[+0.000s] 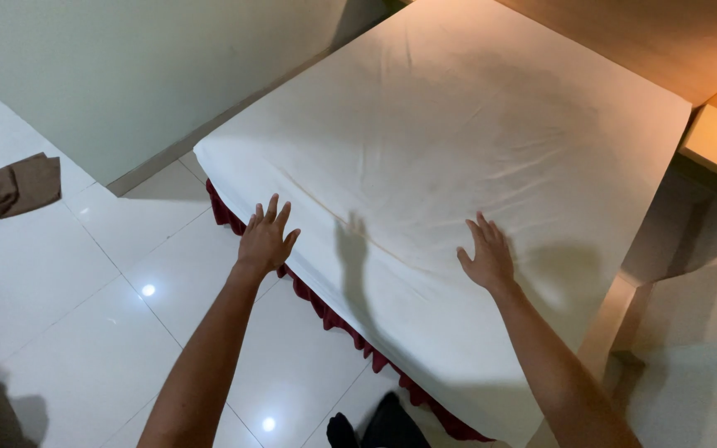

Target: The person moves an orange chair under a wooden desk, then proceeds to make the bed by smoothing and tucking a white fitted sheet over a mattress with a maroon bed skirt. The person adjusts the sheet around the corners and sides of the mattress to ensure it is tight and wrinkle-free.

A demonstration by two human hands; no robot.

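Both hands spread flat, fingers open: the left hand [265, 241] over the near edge, the right hand [486, 257] pressing the cream fitted sheet [458, 141], seemingly smoothing its creases. It covers the mattress above a dark red frilled skirt [325, 311]; a crumpled brown cloth [12, 188] lies well apart on the white tiled floor [85, 315].

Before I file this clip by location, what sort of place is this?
Probably a bedroom or hotel room: a bed under a white sheet, a dark red bed skirt, glossy white floor tiles.

Cream-white bed sheet [458, 141], dark red bed skirt [325, 311], brown cloth [14, 189] on glossy white floor tiles [68, 282]
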